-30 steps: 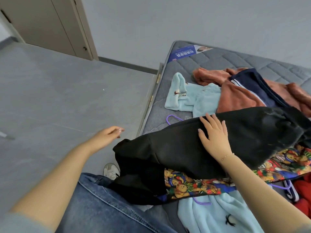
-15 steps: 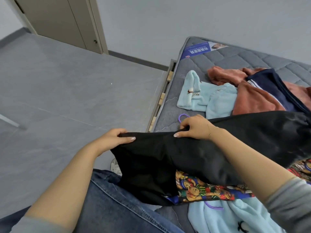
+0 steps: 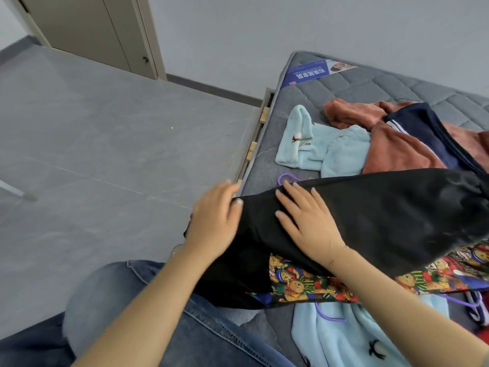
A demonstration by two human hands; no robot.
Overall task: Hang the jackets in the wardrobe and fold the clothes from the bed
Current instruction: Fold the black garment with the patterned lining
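Note:
A black garment (image 3: 383, 215) lies across the near part of the grey mattress (image 3: 397, 86), its left end hanging over the bed's edge. My right hand (image 3: 307, 218) lies flat on it with fingers spread. My left hand (image 3: 214, 218) grips the garment's left edge, thumb on top. Under the black cloth a teddy-bear print garment (image 3: 312, 284) shows. Beyond it lie a light blue fleece piece (image 3: 317, 149), a rust fleece garment (image 3: 397, 152) and a navy garment (image 3: 428, 133). Another light blue fleece (image 3: 352, 337) lies nearest me.
Purple hangers poke out at the black garment's far edge (image 3: 287, 178) and on the near blue fleece (image 3: 328, 316). My knee in blue jeans (image 3: 127, 295) is against the bed. A closed beige door (image 3: 87, 30) stands across the grey floor (image 3: 105, 154).
My right hand has gone from pinching the garment's far edge to lying flat on it. My left hand moved right along the edge, keeping hold of the black cloth.

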